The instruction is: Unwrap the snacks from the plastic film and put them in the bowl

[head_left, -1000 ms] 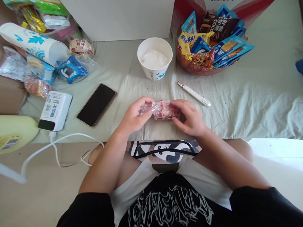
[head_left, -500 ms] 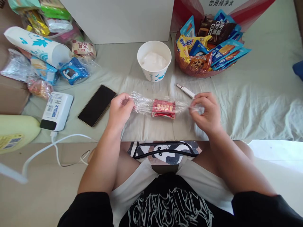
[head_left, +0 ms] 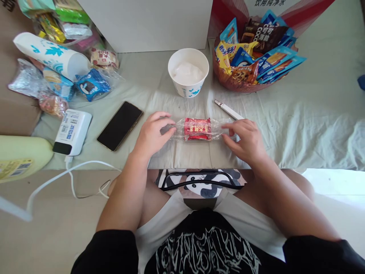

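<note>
Red snack packets (head_left: 197, 128) lie on the cloth in front of me, wrapped in clear plastic film (head_left: 178, 131) with loose ends at both sides. At the left end is my left hand (head_left: 155, 133), thumb and fingers apart, the fingertips at the film. My right hand (head_left: 243, 139) rests at the other end with its thumb and forefinger parted, close to the film; whether it touches is hard to tell. Just beyond my right hand lies a slim white utility knife or pen-like tool (head_left: 229, 109), partly covered by the fingers.
A white paper tub (head_left: 188, 89) with white contents stands behind the packets. Right of it is a brown bowl (head_left: 228, 83) of wrapped snacks. To the left lie a black phone (head_left: 119, 125), a white cabled device (head_left: 75, 131), a yellow bottle (head_left: 25, 152) and bagged snacks (head_left: 92, 84).
Both hands have moved inward towards the packets, and their pinching fingers have parted. The stretched film ends now lie closer in around the red packets. The view has shifted slightly.
</note>
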`<act>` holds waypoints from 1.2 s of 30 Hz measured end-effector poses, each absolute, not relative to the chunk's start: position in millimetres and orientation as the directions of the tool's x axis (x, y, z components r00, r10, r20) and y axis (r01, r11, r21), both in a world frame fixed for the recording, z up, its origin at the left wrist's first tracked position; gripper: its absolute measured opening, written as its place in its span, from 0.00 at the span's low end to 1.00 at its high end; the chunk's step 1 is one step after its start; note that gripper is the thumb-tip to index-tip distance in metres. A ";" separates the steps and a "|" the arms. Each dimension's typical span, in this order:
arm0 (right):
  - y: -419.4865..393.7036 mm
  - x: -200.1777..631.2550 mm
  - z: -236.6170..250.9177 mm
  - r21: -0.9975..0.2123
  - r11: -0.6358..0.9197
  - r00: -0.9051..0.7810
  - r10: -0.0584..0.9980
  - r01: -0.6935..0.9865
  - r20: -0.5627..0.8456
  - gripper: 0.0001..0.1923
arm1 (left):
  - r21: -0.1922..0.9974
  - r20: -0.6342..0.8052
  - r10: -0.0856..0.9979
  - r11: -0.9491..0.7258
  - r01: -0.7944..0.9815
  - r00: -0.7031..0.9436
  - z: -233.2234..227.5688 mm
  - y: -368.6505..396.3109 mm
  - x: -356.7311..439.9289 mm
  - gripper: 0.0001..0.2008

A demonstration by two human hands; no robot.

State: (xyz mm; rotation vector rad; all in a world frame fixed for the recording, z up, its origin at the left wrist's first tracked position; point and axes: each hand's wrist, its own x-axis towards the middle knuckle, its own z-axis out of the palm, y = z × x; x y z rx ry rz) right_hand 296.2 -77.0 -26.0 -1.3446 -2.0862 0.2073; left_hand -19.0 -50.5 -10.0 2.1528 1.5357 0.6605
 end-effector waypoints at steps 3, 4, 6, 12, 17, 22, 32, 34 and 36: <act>-82.6 294.5 -22.6 -0.444 0.506 -0.274 0.829 0.740 0.487 0.05 | 0.561 0.269 0.927 -0.372 0.740 0.262 -7.9 -52.0 -18.8 0.08; -84.8 294.5 -20.3 -0.449 0.518 -0.269 0.818 0.728 0.508 0.05 | 0.553 0.323 0.912 -0.400 0.731 0.255 -6.5 -52.9 -18.2 0.08; -89.1 294.5 -14.9 -0.449 0.559 -0.268 0.784 0.697 0.560 0.05 | 0.541 0.425 0.871 -0.463 0.702 0.247 -2.0 -56.3 -16.5 0.07; -96.0 296.2 -5.6 -0.420 0.688 -0.468 0.718 0.592 0.515 0.06 | 0.697 0.316 0.879 -0.471 0.541 0.358 23.6 -76.5 -15.2 0.08; -99.5 296.2 -8.5 -0.393 0.631 -0.613 0.767 0.669 0.187 0.20 | 0.826 -0.409 0.605 -0.074 0.559 0.683 38.1 -81.8 -20.2 0.08; -100.6 292.2 -19.9 -0.314 0.369 -0.332 0.928 0.875 0.167 0.20 | 0.843 -0.127 0.892 -0.133 0.521 0.433 26.2 -77.3 -13.8 0.11; -97.5 263.8 -27.5 -0.323 0.478 -0.266 0.809 0.817 0.524 0.10 | 0.654 -0.042 0.901 -0.302 0.694 0.432 2.2 -52.1 3.2 0.09; -97.9 256.1 -25.3 -0.319 0.611 -0.398 0.748 0.725 0.530 0.11 | 0.733 -0.067 0.919 -0.218 0.644 0.388 4.3 -53.1 4.4 0.13; -97.4 249.3 -26.4 -0.337 0.652 -0.482 0.742 0.679 0.466 0.16 | 0.811 -0.154 0.923 -0.085 0.579 0.351 6.3 -55.2 6.7 0.16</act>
